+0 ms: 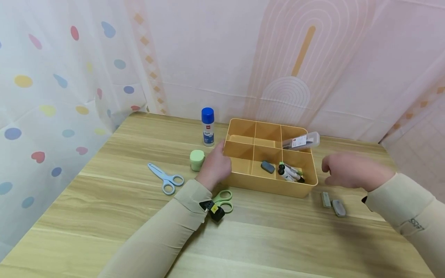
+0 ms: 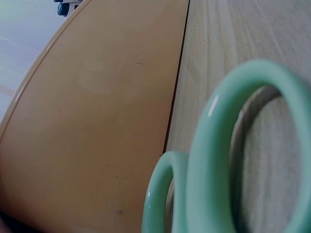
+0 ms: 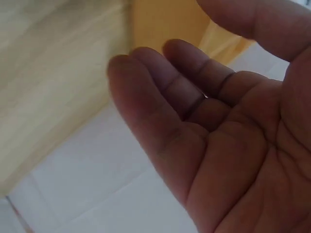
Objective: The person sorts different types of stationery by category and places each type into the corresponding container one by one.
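Note:
A yellow divided storage box (image 1: 267, 187) stands on the wooden table. My left hand (image 1: 216, 164) grips its left side near the front corner. Green scissors (image 1: 226, 206) lie under my left wrist; their handles also fill the right of the left wrist view. My right hand (image 1: 354, 170) hovers beyond the box's right end, fingers loosely bent, and its palm is bare in the right wrist view. Inside the box are a dark grey eraser-like block (image 1: 267, 166) and several white markers (image 1: 287, 173) with black caps. A clear plastic case (image 1: 301, 141) leans out of the back right compartment.
Two small grey pieces (image 1: 326, 200) lie on the table below my right hand. Left of the box are a light green lidded container (image 1: 197, 160), blue scissors (image 1: 165, 178) and a blue-capped spray can (image 1: 208, 127). Patterned curtains (image 1: 208, 50) hang behind the table.

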Action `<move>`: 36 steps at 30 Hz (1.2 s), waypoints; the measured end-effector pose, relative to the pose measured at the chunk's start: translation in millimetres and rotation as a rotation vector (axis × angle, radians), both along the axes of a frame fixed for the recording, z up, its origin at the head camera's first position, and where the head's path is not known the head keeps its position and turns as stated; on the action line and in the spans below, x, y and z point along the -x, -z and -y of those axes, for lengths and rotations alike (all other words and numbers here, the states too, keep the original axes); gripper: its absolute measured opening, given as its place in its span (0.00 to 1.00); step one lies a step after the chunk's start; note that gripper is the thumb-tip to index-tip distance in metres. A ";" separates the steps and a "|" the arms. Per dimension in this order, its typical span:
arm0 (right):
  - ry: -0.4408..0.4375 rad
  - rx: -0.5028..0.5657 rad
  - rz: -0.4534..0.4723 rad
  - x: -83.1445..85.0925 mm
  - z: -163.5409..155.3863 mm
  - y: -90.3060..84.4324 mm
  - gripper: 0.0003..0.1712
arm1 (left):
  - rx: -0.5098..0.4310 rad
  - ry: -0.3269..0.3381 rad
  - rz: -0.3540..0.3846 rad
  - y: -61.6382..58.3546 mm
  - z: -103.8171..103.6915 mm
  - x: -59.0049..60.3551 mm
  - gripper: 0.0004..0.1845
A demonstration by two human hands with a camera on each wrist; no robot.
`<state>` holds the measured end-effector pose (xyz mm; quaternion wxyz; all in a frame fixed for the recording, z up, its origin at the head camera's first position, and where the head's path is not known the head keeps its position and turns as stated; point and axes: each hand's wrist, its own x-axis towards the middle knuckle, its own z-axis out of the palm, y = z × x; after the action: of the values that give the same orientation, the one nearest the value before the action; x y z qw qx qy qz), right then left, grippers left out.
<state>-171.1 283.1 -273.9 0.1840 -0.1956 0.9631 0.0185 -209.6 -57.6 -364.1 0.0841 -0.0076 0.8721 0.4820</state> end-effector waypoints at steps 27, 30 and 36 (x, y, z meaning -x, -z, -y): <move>0.207 0.053 0.180 -26.3 -27.2 57.2 0.19 | 0.009 0.006 -0.041 1.2 0.7 -0.1 0.40; 0.217 0.062 0.190 -26.5 -27.3 57.7 0.19 | 0.010 0.007 -0.051 1.6 0.9 -0.2 0.40; 0.222 0.067 0.183 -27.3 -26.4 59.4 0.17 | 0.004 0.007 -0.050 1.6 0.9 -0.4 0.40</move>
<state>-143.7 309.5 -333.2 0.2654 -0.0946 0.9581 -0.0520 -209.3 -58.5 -365.6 0.0639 0.0070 0.8750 0.4799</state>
